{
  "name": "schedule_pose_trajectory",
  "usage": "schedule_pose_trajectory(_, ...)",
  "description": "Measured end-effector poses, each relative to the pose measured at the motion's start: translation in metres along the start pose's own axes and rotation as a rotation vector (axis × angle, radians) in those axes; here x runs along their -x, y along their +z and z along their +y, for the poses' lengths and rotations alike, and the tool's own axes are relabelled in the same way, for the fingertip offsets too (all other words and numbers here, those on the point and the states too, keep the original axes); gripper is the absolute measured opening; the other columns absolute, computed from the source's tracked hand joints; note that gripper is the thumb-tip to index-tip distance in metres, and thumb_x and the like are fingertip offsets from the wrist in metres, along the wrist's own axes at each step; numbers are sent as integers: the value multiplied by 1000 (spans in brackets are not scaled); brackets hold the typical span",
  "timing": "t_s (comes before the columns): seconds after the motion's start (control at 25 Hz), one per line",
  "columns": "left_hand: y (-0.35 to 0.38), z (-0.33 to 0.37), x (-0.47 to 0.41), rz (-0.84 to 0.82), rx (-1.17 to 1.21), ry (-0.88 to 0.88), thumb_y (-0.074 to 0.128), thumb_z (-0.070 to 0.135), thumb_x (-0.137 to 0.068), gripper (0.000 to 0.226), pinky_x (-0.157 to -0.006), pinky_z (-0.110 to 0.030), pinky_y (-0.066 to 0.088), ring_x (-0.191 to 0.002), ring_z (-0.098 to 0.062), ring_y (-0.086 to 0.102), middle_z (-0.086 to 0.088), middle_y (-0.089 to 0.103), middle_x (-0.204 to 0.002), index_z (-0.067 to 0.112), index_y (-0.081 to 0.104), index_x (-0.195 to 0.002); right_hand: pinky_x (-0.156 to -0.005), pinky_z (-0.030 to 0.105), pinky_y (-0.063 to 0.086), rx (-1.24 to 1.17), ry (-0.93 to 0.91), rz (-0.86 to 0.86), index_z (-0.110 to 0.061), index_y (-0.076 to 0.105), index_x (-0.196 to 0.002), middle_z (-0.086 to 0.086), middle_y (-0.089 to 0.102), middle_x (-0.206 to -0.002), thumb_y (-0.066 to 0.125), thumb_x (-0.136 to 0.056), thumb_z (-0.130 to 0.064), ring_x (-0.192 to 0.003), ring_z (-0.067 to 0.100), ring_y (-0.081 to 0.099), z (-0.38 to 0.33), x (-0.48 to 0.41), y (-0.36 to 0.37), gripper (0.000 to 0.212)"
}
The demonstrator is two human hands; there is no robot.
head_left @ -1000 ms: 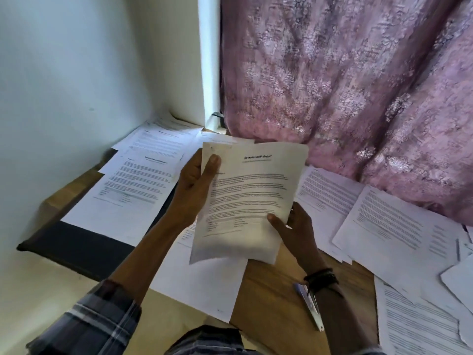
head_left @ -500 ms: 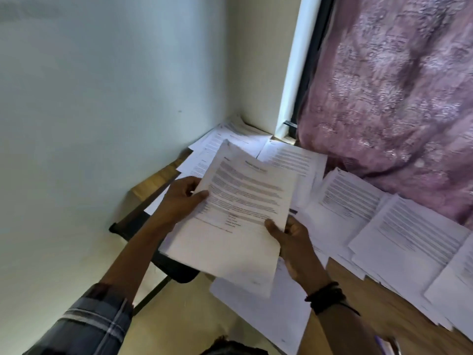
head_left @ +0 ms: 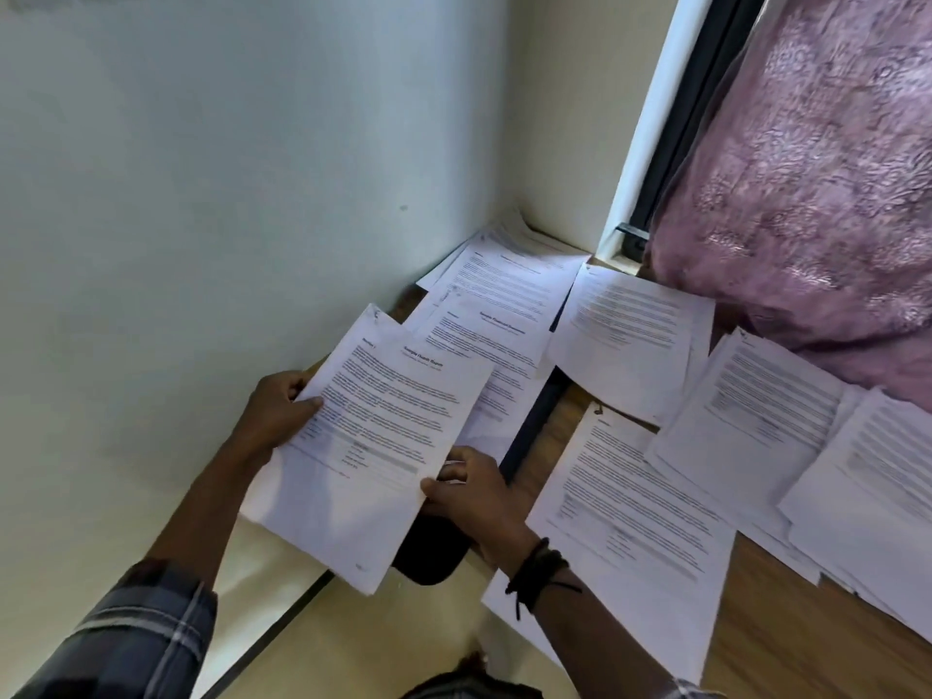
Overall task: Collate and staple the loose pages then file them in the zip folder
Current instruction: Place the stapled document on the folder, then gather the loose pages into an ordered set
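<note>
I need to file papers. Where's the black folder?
In the head view, the black folder lies at the table's left end under loose pages, beside the right hand holding the page stack.

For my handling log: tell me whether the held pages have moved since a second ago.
Yes. The held pages have gone left, from over the middle of the table to above the dark folder at its left end.

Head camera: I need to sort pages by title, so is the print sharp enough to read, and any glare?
Head view: the held pages have blurred body text, their title barely legible; loose sheets at the right edge smear more; no harsh glare on paper; the window frame leans, wide-angle distortion.
</note>
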State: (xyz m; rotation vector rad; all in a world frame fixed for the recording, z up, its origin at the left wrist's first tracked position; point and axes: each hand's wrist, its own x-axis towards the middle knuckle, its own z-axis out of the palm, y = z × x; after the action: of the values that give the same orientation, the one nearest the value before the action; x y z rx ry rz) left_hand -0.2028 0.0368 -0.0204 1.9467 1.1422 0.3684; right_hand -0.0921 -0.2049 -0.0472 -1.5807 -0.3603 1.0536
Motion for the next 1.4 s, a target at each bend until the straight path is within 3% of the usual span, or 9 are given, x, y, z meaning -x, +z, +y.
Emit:
schedule_pose_trajectory(0.08, 1, -9, -6, 10, -46, -6, 73, 16, -74, 31, -80, -47, 53, -88, -37, 67, -20, 71, -97, 1, 68, -100, -83, 36, 59, 168, -21, 102, -4, 60, -113, -10, 62, -83, 67, -89, -12, -86, 17, 65, -1, -4, 2, 26)
schedule_pose_trajectory(0.2, 6, -20, -14, 14, -80, -11, 75, 16, -78, 34, -81, -47, 55, -89, -35, 67, -18, 70, -102, 1, 67, -107, -94, 34, 48, 519, -102, 445, -10, 53, -122, 2, 55, -114, 72, -85, -28, -107, 20, 56, 0, -21, -19, 45)
schedule_pose_trajectory(0.32, 9, -26, -21, 12, -75, -14, 75, 10, -81, 34, -83, -45, 54, -92, -34, 66, -18, 70, -105, 1, 65, -112, -91, 34, 47, 485, -92, 587, -2, 43, -123, 11, 43, -124, 76, -82, -32, -113, 30, 50, -8, -35, -41, 61)
schedule_pose_trajectory(0.44, 9, -30, -25, 19, -72, -14, 75, 9, -80, 36, -85, -48, 54, -93, -35, 66, -17, 69, -105, 1, 64, -113, -89, 35, 47, 507, 7, 601, 1, 36, -129, 19, 41, -133, 78, -81, -33, -116, 35, 50, -8, -44, -55, 73)
schedule_pose_trajectory(0.8, 14, -33, -24, 100, -54, -41, 74, 9, -81, 33, -87, -48, 53, -96, -36, 65, -17, 68, -107, 4, 63, -111, -81, 26, 40, 596, -30, 672, 1, 53, -116, 16, 67, -112, 74, -86, -14, -105, 32, 64, -12, -42, -78, 40)
schedule_pose_trajectory(0.96, 15, -30, -20, 147, -46, -40, 73, 10, -81, 30, -85, -48, 54, -93, -34, 65, -14, 69, -104, 8, 62, -108, -90, 34, 47, 592, -147, 644, -6, 53, -127, 14, 67, -113, 73, -82, 0, -106, 29, 64, -18, -32, -85, 49)
schedule_pose_trajectory(1.16, 20, -21, -11, 219, -125, -17, 71, 10, -83, 29, -84, -44, 50, -95, -35, 63, -15, 68, -108, 7, 61, -110, -84, 29, 53, 679, -301, 615, -11, 72, -111, 9, 72, -113, 67, -84, 3, -97, 26, 69, -29, -5, -113, 30)
schedule_pose_trajectory(1.32, 32, -6, 0, 242, -199, 41, 71, 12, -83, 39, -87, -44, 47, -104, -37, 59, -19, 63, -117, 2, 57, -118, -72, 4, 45, 614, -386, 638, -11, 74, -111, 8, 75, -106, 70, -85, 0, -79, 14, 69, -40, 25, -133, 29)
schedule_pose_trajectory(1.4, 41, 5, 6, 246, -211, 92, 72, 16, -83, 44, -89, -46, 47, -108, -38, 57, -20, 61, -119, 2, 56, -121, -76, 18, 52, 548, -415, 654, -14, 74, -110, 5, 75, -108, 70, -86, -1, -77, 12, 69, -43, 34, -141, 28)
